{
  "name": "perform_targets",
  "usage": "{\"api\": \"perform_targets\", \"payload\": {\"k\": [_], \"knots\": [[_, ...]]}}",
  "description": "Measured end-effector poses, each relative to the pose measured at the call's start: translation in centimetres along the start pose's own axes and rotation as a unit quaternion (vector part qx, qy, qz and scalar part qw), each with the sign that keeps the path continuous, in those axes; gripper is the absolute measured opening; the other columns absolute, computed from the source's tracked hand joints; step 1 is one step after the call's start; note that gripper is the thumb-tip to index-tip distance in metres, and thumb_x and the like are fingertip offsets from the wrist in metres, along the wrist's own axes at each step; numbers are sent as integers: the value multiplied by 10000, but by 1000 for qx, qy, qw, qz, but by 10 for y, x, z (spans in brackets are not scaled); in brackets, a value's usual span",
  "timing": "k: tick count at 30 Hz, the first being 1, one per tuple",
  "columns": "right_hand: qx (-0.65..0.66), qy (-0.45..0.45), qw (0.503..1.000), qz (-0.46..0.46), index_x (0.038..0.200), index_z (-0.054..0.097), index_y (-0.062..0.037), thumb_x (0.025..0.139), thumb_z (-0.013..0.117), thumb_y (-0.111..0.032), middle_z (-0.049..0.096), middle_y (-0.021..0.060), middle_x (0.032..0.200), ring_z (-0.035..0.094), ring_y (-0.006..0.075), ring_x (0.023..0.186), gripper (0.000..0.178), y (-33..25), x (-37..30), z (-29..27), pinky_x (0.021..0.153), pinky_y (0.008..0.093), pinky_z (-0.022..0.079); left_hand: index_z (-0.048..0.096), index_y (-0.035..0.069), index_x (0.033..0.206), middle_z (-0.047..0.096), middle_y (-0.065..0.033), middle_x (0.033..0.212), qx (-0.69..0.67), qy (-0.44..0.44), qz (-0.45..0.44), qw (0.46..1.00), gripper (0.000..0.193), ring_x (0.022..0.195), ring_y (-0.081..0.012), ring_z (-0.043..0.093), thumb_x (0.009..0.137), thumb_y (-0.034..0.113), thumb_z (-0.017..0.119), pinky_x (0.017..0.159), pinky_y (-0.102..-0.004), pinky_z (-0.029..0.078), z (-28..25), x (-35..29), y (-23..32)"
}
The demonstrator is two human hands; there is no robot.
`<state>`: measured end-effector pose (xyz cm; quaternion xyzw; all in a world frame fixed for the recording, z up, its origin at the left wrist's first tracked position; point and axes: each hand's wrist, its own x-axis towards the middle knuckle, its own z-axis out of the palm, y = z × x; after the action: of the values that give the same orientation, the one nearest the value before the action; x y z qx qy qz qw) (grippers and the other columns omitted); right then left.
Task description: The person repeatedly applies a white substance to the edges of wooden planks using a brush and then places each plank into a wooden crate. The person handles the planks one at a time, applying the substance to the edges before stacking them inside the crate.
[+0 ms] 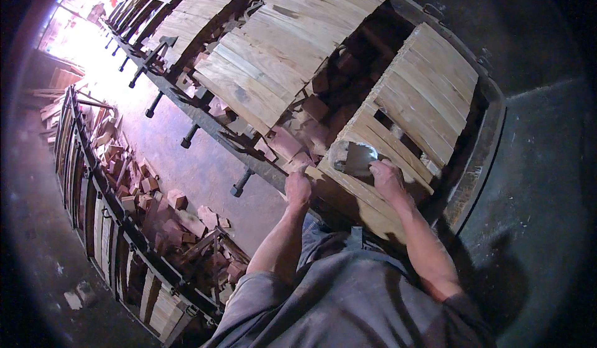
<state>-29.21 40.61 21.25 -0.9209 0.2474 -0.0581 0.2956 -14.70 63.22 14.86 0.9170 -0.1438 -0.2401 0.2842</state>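
Observation:
My right hand (pixel 387 177) is closed at the edge of a rounded thing (pixel 359 160) with a pale rim, a dark middle and a bright glint. It looks like a small container, but its kind is unclear. Under it lie pale wooden boards (pixel 373 205), laid side by side at the near end of a long metal frame. My left hand (pixel 298 187) is closed by the near left edge of these boards. What its fingers hold, if anything, is hidden. Beyond the hands, a panel of pale boards (pixel 413 93) has gaps between some strips.
More board panels (pixel 298 27) rest on the frame, with wood blocks (pixel 315 107) in the dark gap between. Clamp bolts (pixel 241 182) stick out from the frame's left side. To the left, a second rack (pixel 127 239) holds heaped wood offcuts (pixel 177 199). A curved metal rail (pixel 476 177) runs at right.

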Motion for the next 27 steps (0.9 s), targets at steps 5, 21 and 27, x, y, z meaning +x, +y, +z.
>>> {"api": "perform_targets", "payload": {"k": [5, 21, 27], "knots": [[61, 13, 994, 94, 886, 668, -44, 852, 581, -158, 655, 173, 823, 628, 356, 791, 148, 10, 6, -11, 682, 418, 488, 645, 157, 1176, 657, -220, 963, 4, -38, -25, 999, 395, 923, -393, 625, 806, 140, 505, 830, -473, 485, 1, 2, -2], [532, 53, 727, 431, 839, 585, -97, 908, 577, -273, 462, -10, 611, 363, 65, 458, 189, 75, -37, -43, 391, 231, 279, 627, 45, 1190, 690, -154, 849, -73, 0, -15, 997, 440, 816, -317, 660, 757, 106, 577, 761, -392, 498, 20, 9, -20], [555, 133, 701, 427, 833, 554, -126, 828, 691, -241, 446, -31, 620, 361, 57, 455, 179, 72, -14, -39, 374, 222, 260, 626, 24, 1184, 693, -144, 842, -97, -29, -55, 993, 435, 800, -299, 658, 773, 123, 525, 745, -380, 497, 17, 13, -25]]}}
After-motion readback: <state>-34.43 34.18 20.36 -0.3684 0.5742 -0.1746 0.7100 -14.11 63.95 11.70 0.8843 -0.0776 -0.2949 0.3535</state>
